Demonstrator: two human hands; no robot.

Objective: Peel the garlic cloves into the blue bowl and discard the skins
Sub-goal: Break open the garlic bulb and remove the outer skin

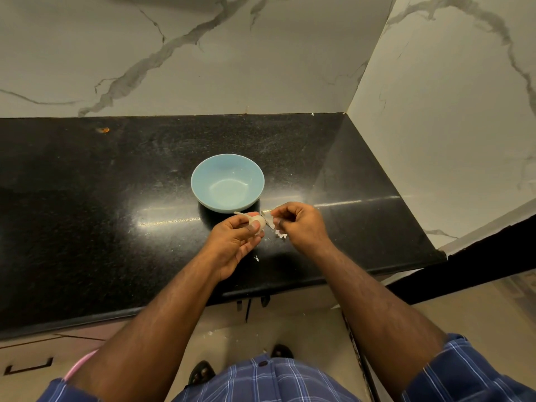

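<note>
A: Peeling in progress. Left hand [236, 242] pinches the garlic [257, 221] between thumb and fingertips, just off the blue bowl [227, 182] at its 5 o'clock, above the counter [116, 198]. Right hand [301, 224] sits at 3 o'clock of the garlic, fingers closed narrow on a strip of skin [268, 219].

B: Skin free yet?

A: Can't tell. The strip spans the gap between the hands and looks still attached at the garlic end. Whether this is one clove or a small bulb, also can't tell.

B: How to do it well?

A: My read: keep the left grip firm but light, pull the strip along the curve rather than straight out so it comes off in one piece. Turn the garlic to expose the next edge.

B: Materials?

A: Garlic is pale, rounded, smooth, with a thin tail poking out at 10 o'clock. Skin is papery, ragged, near white. It should tear easily. A few flakes [280, 235] lie on the counter at 5 o'clock of the garlic, one more nearer the front edge. Bowl is glossy, round, looks empty. Counter is polished black speckled stone, so flakes show up well for cleanup.

B: Progress?

A: Early, judging by the empty bowl.
</note>
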